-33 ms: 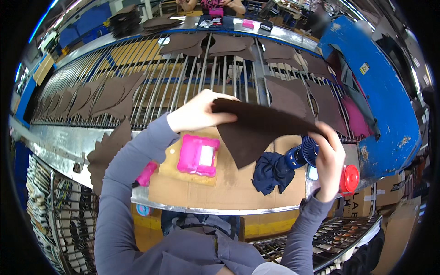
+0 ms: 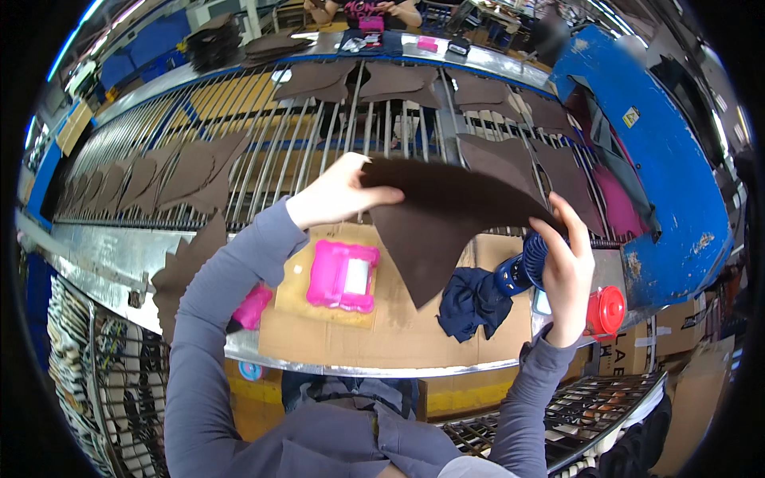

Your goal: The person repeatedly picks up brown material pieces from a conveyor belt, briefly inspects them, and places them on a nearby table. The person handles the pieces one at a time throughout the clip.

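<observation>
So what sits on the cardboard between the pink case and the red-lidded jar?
In the head view, a crumpled dark blue cloth lies between the pink case and the red-lidded jar.

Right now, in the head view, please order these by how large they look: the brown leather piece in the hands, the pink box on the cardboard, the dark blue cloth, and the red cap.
1. Brown leather piece, though it is held nearest the camera.
2. Pink box.
3. Dark blue cloth, nearly alike, so unsure.
4. Red cap.
</observation>
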Tool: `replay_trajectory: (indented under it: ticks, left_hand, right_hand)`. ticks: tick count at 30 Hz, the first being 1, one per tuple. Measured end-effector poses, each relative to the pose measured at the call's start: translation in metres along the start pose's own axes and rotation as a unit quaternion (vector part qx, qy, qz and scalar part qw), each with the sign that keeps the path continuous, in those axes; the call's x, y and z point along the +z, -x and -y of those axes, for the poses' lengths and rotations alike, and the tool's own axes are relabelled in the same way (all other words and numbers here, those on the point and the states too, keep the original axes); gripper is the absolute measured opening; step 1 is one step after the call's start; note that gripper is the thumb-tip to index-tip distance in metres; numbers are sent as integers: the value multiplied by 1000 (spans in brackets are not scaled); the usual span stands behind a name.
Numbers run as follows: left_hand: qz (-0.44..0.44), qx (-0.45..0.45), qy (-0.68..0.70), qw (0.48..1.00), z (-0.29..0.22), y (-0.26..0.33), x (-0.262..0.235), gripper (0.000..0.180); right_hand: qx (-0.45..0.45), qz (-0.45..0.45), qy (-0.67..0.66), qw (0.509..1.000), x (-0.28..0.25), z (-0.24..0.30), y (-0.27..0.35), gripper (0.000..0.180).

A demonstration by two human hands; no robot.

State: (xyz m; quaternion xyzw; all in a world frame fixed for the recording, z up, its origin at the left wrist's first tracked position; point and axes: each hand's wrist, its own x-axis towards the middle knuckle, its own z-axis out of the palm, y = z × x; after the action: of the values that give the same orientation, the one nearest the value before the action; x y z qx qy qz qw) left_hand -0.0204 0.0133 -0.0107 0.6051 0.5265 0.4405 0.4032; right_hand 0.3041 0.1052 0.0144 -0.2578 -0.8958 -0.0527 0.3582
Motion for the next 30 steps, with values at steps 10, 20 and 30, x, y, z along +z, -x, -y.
replay_trajectory:
  ticks: [10,20,30]
  left_hand:
    - [-167,-143,405,888,168,-116,-51,27]
    - [-223,-205,487,819,263,-193,6,31]
    - [-139,-312,436,833,252,-178,2,35]
  right_hand:
    - [125,-26,-75,989,46,-8,66,34]
    - [332,31,-35,942,51,-14,136,27]
    - [345,31,-35,938,51,-10,139,26]
